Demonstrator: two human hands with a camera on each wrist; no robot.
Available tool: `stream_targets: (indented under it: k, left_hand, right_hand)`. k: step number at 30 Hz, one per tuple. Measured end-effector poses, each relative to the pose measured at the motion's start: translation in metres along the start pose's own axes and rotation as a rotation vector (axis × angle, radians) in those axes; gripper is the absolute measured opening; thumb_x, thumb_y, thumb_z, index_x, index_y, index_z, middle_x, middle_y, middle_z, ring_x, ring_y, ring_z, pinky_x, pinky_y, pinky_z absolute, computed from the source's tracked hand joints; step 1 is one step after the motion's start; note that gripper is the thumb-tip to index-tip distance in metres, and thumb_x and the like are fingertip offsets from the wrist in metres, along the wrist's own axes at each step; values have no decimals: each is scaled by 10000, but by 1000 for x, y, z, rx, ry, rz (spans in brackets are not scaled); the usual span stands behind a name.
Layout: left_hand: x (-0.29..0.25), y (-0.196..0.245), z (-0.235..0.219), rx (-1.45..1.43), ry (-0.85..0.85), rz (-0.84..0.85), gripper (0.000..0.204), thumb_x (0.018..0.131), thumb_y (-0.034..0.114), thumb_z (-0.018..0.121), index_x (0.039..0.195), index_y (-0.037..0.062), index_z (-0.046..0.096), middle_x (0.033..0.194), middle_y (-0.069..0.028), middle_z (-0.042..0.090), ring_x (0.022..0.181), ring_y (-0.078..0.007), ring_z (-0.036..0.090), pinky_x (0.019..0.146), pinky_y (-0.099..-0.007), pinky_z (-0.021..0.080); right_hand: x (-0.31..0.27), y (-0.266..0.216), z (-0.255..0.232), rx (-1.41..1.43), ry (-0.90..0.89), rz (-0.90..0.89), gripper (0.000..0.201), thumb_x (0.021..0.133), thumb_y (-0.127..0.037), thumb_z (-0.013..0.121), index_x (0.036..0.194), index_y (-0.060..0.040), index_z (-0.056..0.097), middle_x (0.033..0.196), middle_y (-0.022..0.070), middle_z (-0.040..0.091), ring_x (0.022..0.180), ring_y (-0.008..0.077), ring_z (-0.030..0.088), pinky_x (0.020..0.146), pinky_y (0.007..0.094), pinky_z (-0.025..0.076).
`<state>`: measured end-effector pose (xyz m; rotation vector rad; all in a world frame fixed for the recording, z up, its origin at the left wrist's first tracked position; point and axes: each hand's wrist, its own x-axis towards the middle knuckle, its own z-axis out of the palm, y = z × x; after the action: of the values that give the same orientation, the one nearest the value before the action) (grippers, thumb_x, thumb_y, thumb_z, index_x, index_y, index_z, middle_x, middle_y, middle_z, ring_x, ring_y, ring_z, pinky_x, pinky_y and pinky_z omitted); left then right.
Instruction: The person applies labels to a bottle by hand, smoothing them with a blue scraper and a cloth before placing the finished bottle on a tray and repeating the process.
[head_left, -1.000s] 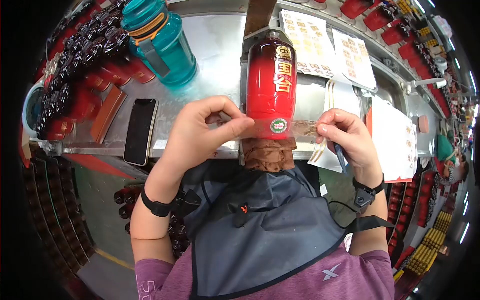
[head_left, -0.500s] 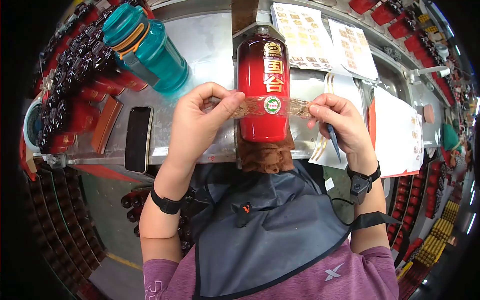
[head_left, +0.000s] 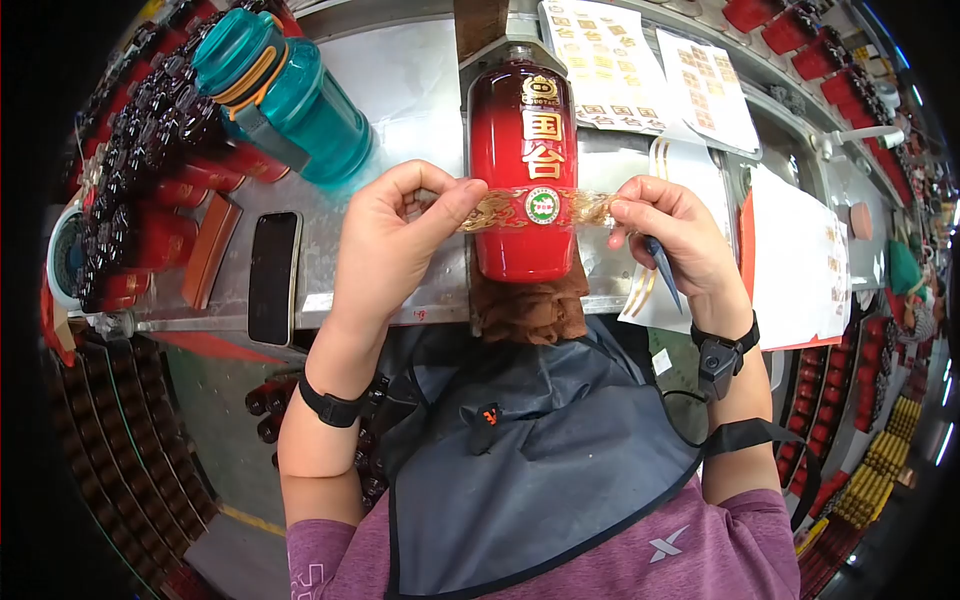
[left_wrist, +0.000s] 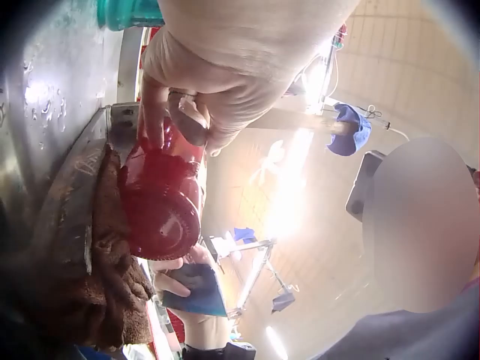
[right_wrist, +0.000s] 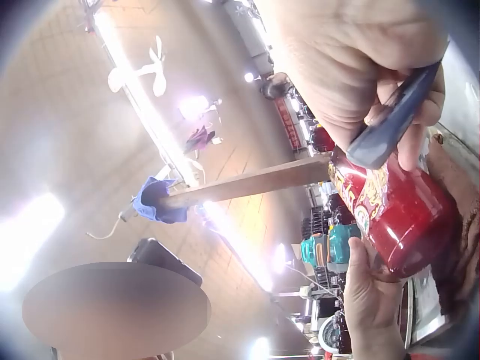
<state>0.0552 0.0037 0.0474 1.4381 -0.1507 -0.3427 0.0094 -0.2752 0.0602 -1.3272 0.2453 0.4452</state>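
Head view: a red bottle (head_left: 523,180) lies on its side in a metal cradle on the steel workbench (head_left: 400,90), its base toward the person and its neck pointing to the far side. The base rests against a brown cloth (head_left: 530,305) bunched at the near edge of the bench. Across the lower body of the bottle runs a clear label strip (head_left: 540,208) printed with gold ornament and a round green-and-white seal, which sits at the middle of the bottle's upper face.

The left hand (head_left: 395,245) pinches the left end of the strip between thumb and forefinger, the other fingers curled loosely behind. The right hand (head_left: 675,240) pinches the right end in the same way, and its lower fingers also hold a dark blue pointed tool (head_left: 662,270) whose tip points toward the person. The strip is stretched between the two hands; whether it touches the bottle along its whole length cannot be told.

Surroundings: a teal water jug (head_left: 280,95) stands on the far left of the bench, with a black phone (head_left: 273,262) lying flat nearer the person. Rows of dark-capped red bottles (head_left: 150,170) fill the far left. Sheets of gold labels (head_left: 650,75) lie to the far right, and white backing sheets (head_left: 795,265) lie to the right of the right hand.
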Motion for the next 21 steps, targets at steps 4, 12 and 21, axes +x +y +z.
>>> stream_targets:
  k: [4, 12, 21]
  left_hand:
    - [0, 0, 1, 13, 7, -16, 109, 921, 122, 716, 862, 47, 664, 751, 70, 588, 674, 14, 475, 598, -160, 354]
    - [1, -1, 2, 23, 11, -15, 126, 918, 138, 724, 857, 47, 663, 753, 67, 589, 672, 11, 471, 599, -162, 354]
    - [2, -3, 1, 33, 11, -23, 126, 916, 142, 728, 856, 49, 667, 754, 65, 594, 673, 7, 472, 604, -165, 359]
  right_hand:
    - [2, 2, 0, 19, -4, 6, 130, 926, -146, 686, 964, -23, 669, 861, 29, 681, 723, 74, 668, 572, 163, 449]
    - [7, 9, -2, 26, 22, 30, 109, 934, -162, 682, 950, -58, 656, 744, 28, 686, 586, 23, 613, 451, 137, 386]
    - [9, 12, -3, 35, 40, 21, 120, 940, -180, 673, 951, -64, 648, 732, 39, 686, 528, 9, 562, 434, 133, 363]
